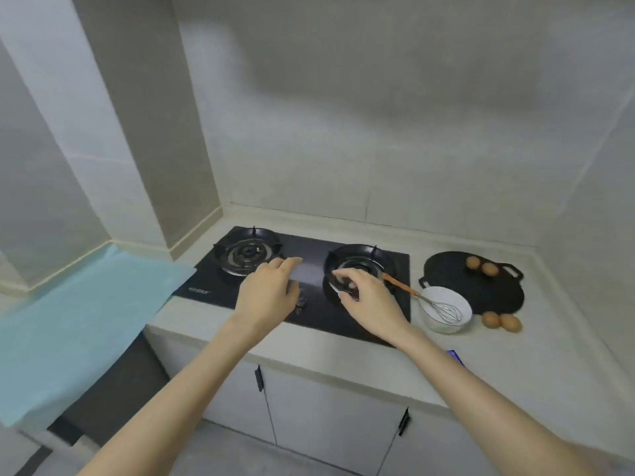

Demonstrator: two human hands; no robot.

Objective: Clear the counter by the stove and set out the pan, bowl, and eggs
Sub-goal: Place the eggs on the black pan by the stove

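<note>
A flat black pan (481, 290) with two side handles lies on the counter right of the stove, with two brown eggs (481, 265) on its far part. In front of it stands a white bowl (460, 305) holding a wire whisk (443, 309) with a wooden handle. Two more eggs (500, 321) lie on the counter beside the bowl. My left hand (271, 290) hovers over the middle of the stove, fingers loosely stretched and holding nothing. My right hand (367, 298) is over the front of the right burner with fingers and thumb curled together; whether it pinches something is unclear.
The black glass stove (311, 259) has two burners with pan supports. A light blue sheet (68, 321) covers the lower surface at left. A small blue object (455, 357) lies at the counter's front edge. Tiled walls close off the back and right.
</note>
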